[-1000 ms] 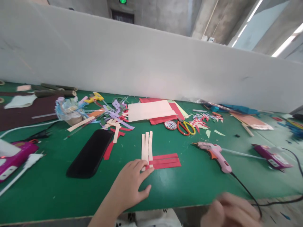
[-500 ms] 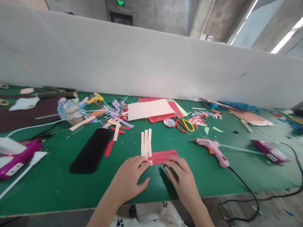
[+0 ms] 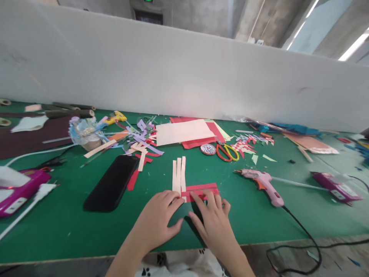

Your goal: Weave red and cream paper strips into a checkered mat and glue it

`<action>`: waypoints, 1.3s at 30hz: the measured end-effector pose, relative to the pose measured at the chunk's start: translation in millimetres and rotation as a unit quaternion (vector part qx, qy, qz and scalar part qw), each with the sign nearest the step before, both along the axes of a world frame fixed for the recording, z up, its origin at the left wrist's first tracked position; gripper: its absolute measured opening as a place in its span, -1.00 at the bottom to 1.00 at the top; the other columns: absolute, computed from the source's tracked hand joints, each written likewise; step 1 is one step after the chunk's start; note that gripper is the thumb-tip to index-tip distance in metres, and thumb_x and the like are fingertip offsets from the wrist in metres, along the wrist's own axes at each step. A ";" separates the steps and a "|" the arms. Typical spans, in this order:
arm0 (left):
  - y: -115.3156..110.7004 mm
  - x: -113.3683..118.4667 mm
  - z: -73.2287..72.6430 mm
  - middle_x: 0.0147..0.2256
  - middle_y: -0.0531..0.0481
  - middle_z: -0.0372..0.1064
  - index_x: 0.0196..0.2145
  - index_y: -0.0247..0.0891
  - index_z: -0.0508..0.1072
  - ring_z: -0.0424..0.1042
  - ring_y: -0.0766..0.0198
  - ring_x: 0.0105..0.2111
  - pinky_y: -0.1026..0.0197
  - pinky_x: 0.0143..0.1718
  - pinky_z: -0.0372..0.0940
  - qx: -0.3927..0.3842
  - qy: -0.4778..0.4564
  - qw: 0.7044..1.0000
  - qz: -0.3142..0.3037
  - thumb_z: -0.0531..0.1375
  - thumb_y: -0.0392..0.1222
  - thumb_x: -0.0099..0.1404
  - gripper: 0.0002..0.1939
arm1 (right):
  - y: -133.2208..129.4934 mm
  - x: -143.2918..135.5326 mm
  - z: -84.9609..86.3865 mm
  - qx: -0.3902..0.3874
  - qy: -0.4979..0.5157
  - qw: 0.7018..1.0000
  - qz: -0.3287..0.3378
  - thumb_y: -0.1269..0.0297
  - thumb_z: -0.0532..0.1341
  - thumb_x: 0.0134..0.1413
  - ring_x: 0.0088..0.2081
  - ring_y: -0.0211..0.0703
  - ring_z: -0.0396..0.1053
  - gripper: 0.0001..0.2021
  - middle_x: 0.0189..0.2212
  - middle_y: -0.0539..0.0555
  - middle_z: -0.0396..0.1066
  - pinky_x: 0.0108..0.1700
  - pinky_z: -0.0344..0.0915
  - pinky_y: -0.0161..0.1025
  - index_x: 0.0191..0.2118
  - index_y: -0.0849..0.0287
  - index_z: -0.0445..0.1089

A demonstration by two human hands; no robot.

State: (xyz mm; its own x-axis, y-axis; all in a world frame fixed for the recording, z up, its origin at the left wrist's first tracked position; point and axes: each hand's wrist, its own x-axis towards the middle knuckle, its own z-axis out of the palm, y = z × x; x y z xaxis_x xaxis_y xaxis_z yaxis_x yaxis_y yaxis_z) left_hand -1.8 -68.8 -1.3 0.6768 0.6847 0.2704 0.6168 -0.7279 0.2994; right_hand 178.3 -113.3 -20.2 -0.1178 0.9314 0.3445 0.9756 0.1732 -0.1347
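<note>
Cream paper strips [image 3: 179,173] stand out away from me on the green table, side by side. Red paper strips [image 3: 201,188] run off to the right and cross them at the lower corner. My left hand [image 3: 161,215] presses its fingertips on that crossing, thumb spread apart. Over the red strips lies my right hand [image 3: 211,217], fingers spread and tips touching the paper. Some of the weave is hidden beneath the fingers.
A black phone [image 3: 112,184] lies left of the strips. Scissors [image 3: 227,151], a round tin [image 3: 208,149] and paper sheets [image 3: 186,132] are behind. A pink glue gun [image 3: 262,182] with its cord lies right. Paper scraps [image 3: 141,142] are heaped at back left.
My right hand has moved left along the red strips, from their right end to nearer the crossing. My left hand stays in place. The view has shifted slightly.
</note>
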 end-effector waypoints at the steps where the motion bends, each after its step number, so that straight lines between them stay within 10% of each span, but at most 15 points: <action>1: -0.4 -0.1 0.6 -0.14 -0.12 0.32 -0.09 -0.24 0.35 0.32 0.09 -0.16 0.05 -0.16 0.28 0.002 0.000 1.000 0.000 0.09 -0.26 0.15 -0.67 | -0.1 0.6 -0.2 0.006 -0.002 1.000 -0.008 0.04 -0.04 0.17 -0.21 -0.02 0.20 -0.63 -0.15 0.17 0.27 -0.18 0.05 -0.06 -0.01 0.03 0.32; 10: 0.3 -0.4 2.5 -0.12 -0.14 0.31 -0.08 -0.25 0.34 0.30 0.07 -0.14 0.02 -0.16 0.28 -0.009 0.012 1.000 -0.001 0.09 -0.26 0.15 -0.66 | -0.6 14.4 -1.9 0.030 -0.027 0.995 -0.086 0.07 -0.02 0.17 -0.23 -0.04 0.19 -0.65 -0.16 0.17 0.29 -0.22 -0.02 -0.08 -0.06 0.08 0.35; 17: -0.4 -0.4 2.7 -0.13 -0.12 0.31 -0.09 -0.23 0.34 0.31 0.09 -0.15 0.06 -0.16 0.27 -0.004 0.009 1.000 0.002 0.09 -0.26 0.15 -0.67 | -3.5 -0.3 2.7 0.001 -0.013 1.000 -0.025 0.00 0.00 0.14 -0.17 0.00 0.18 -0.60 -0.10 0.17 0.27 -0.16 0.00 -0.03 0.03 0.00 0.28; 26: 0.9 -1.3 1.2 -0.12 -0.13 0.30 -0.06 -0.22 0.33 0.30 0.08 -0.14 0.04 -0.17 0.27 -0.008 0.009 1.000 -0.003 0.08 -0.25 0.16 -0.65 | -10.8 32.1 -1.5 0.021 -0.061 0.987 -0.147 0.01 -0.08 0.18 -0.20 0.04 0.17 -0.56 -0.13 0.23 0.27 -0.20 0.02 0.01 0.00 0.13 0.31; 33: -0.1 -0.8 0.8 -0.12 -0.14 0.30 -0.08 -0.24 0.33 0.31 0.08 -0.14 0.03 -0.16 0.27 -0.007 0.002 1.000 0.002 0.09 -0.26 0.16 -0.67 | -8.3 -5.7 2.0 0.021 -0.011 0.999 -0.040 -0.01 0.00 0.13 -0.16 0.03 0.19 -0.60 -0.06 0.19 0.25 -0.15 0.04 0.00 0.02 -0.01 0.30; 39: 0.5 -0.4 2.5 -0.12 -0.13 0.30 -0.08 -0.23 0.33 0.31 0.07 -0.14 0.04 -0.17 0.28 -0.006 0.003 1.000 0.001 0.09 -0.26 0.14 -0.66 | -8.9 6.6 0.5 -0.013 -0.003 0.996 -0.094 0.01 0.00 0.14 -0.18 0.01 0.20 -0.61 -0.09 0.19 0.25 -0.18 0.04 -0.01 0.01 0.00 0.30</action>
